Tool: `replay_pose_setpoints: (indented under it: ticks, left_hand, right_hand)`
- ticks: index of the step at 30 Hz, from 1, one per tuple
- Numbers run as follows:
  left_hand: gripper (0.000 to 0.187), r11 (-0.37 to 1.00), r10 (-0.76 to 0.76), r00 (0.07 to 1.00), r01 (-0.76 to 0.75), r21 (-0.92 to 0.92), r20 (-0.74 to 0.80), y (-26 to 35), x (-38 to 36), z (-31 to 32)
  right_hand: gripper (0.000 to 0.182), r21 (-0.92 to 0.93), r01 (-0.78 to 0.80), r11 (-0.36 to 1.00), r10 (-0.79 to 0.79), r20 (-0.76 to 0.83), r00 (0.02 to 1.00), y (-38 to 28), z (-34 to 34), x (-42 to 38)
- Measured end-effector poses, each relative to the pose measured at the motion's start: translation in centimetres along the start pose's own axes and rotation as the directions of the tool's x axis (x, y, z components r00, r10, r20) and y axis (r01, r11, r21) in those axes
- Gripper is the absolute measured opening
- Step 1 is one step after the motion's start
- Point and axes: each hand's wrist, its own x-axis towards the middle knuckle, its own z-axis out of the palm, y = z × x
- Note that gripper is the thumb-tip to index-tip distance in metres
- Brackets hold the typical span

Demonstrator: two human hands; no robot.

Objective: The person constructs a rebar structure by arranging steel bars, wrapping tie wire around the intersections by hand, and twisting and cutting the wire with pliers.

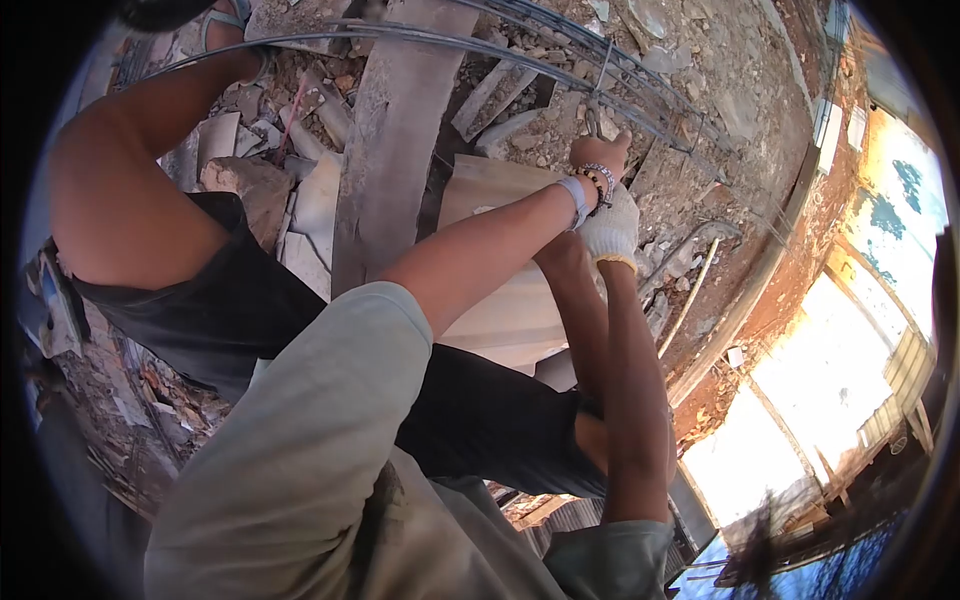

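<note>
Reaching up and to the right, my left hand (pixel 600 155) has a watch strap and beaded bracelets at its wrist. Its fingers are curled around a slim dark metal tool (pixel 598 122), perhaps pincers, whose tip meets a bundle of steel rebar (pixel 640 105). A tie loop crosses the bars there. My right hand (pixel 612 228), in a white knitted glove with a yellow cuff, is right behind and below the left wrist. Its fingers are hidden, so its grip does not show.
Broken concrete and rubble (pixel 260 190) cover the ground around my bent legs. A long concrete beam (pixel 395 140) runs upward, beside a pale corrugated sheet (pixel 500 310). A thin stick (pixel 690 295) lies at right, near a raised edge (pixel 740 330). My sandaled foot (pixel 225 25) is at upper left.
</note>
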Motion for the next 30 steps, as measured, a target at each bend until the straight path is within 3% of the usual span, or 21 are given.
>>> replay_pose_setpoints:
  ticks: [2,6,9,12,13,16,17,19,21,24,27,28,30]
  left_hand:
    - [0.066,0.998,-0.059,0.998,0.060,0.028,-0.039,0.0,-0.1,0.6]
    - [0.074,0.990,0.043,0.996,-0.031,0.137,-0.080,0.3,-0.5,-0.1]
    - [0.076,0.998,0.042,0.992,-0.037,0.044,-0.119,-0.9,0.2,0.5]
    - [0.076,0.988,-0.116,0.988,0.104,-0.117,-0.104,-3.5,2.9,-0.1]
    - [0.073,0.996,-0.019,0.961,-0.006,-0.088,-0.277,-3.3,2.5,-1.2]
    - [0.069,0.996,-0.091,0.962,0.094,0.002,-0.257,-4.3,3.0,-4.1]
    - [0.064,0.994,-0.008,0.925,-0.035,-0.107,-0.380,-4.8,2.4,-4.6]
    - [0.062,0.960,-0.018,0.935,-0.083,-0.267,-0.355,-5.2,2.3,-5.3]
    - [0.055,0.914,-0.028,0.956,-0.093,-0.394,-0.291,-4.2,-0.1,-7.0]
    - [0.045,0.749,0.030,0.985,-0.136,-0.649,-0.171,0.1,-6.4,-10.7]
    - [0.043,0.855,0.233,0.967,-0.252,-0.454,-0.099,1.6,-8.7,-14.4]
    - [0.043,0.890,0.356,0.926,-0.377,-0.258,-0.126,1.7,-8.9,-16.2]
    - [0.043,0.808,0.585,0.804,-0.565,0.168,-0.107,1.3,-8.8,-20.3]
  right_hand:
    - [0.043,0.027,0.008,1.000,-0.010,0.063,0.998,0.0,0.0,0.0]
    - [0.041,-0.013,0.012,1.000,-0.012,0.040,0.999,-0.8,-0.2,0.0]
    - [0.046,0.262,-0.032,0.965,0.044,-0.040,0.998,1.2,2.8,0.9]
    - [0.046,0.062,-0.017,0.998,0.013,0.067,0.998,0.4,3.9,2.2]
    - [0.044,0.064,0.042,0.997,-0.046,0.066,0.997,-1.0,3.2,1.5]
    - [0.046,0.176,0.066,0.982,-0.090,0.129,0.988,-2.1,5.3,1.0]
    - [0.047,0.212,0.151,0.965,-0.183,0.138,0.973,-2.3,5.6,0.8]
    - [0.044,0.098,0.260,0.961,-0.269,0.088,0.959,-2.5,6.0,-0.7]
    - [0.038,0.245,0.202,0.948,-0.241,0.140,0.960,-3.3,5.0,-1.5]
    - [0.034,0.644,0.152,0.750,-0.277,0.097,0.956,-3.5,5.1,-3.1]
    - [0.030,0.792,-0.032,0.610,-0.287,0.259,0.922,-5.8,3.3,-4.3]
    - [0.028,0.803,-0.106,0.586,-0.293,0.332,0.897,-7.1,2.1,-4.7]
    - [0.024,0.778,-0.252,0.575,-0.310,0.493,0.813,-11.3,-3.0,-7.2]
